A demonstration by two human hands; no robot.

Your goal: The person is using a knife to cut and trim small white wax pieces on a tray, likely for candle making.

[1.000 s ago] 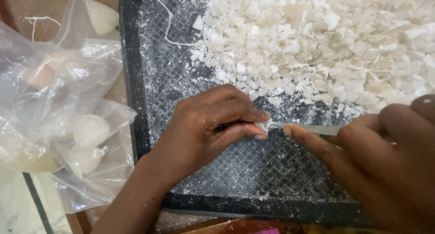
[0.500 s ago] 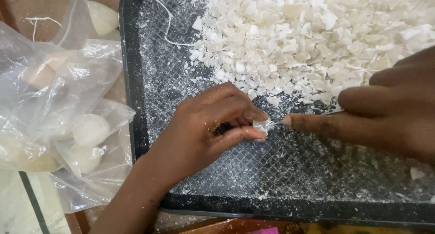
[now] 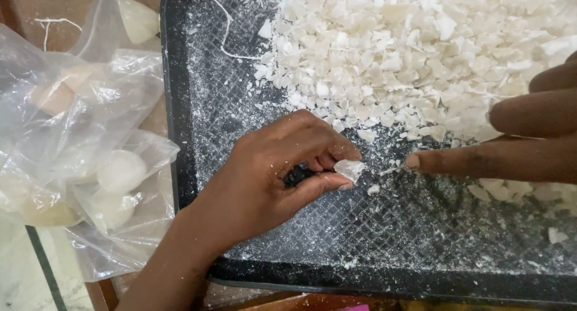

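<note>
My left hand (image 3: 270, 178) rests on a black tray (image 3: 178, 136) and pinches a small white chunk (image 3: 348, 168) between thumb and fingers. My right hand (image 3: 517, 148) comes in from the right with its index finger stretched toward the chunk. A thin blade tip (image 3: 389, 170) shows just past that fingertip and almost touches the chunk. The rest of the blade is hidden under the finger. A large heap of white flakes (image 3: 421, 52) fills the tray's far right part.
A clear plastic bag (image 3: 78, 106) lies left of the tray and holds round white lumps (image 3: 120, 171). A white string (image 3: 225, 22) trails over the tray's far left corner. White dust and crumbs cover the tray's ribbed floor. A wooden edge shows below.
My right hand has lifted and shifted right, and its fingers now spread above the flakes. The blade tip stays at the chunk. My left hand has kept its place.
</note>
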